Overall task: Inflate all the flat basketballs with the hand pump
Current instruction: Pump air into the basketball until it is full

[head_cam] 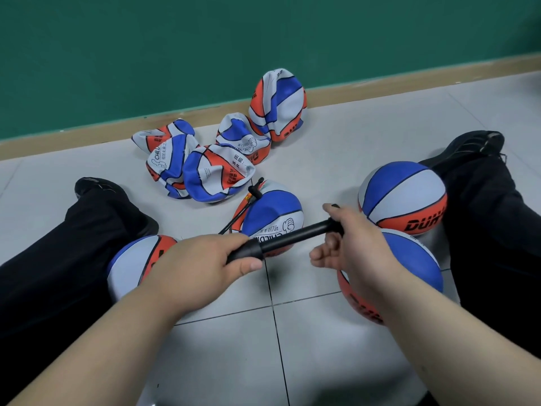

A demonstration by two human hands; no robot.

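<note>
I hold a black hand pump level above the tiled floor. My left hand grips its barrel end, and my right hand grips the handle end. A thin black hose runs from the pump to a partly filled blue, white and orange basketball lying just beyond the pump. Several crumpled flat basketballs lie in a heap near the wall, one leaning upright against the skirting. Three round, filled balls sit close by: one far right, one under my right wrist, one by my left leg.
My legs in black trousers stretch out on both sides, the left and the right, fencing in the balls. A green wall with a tan skirting board closes the far side. Pale floor tiles lie between my arms.
</note>
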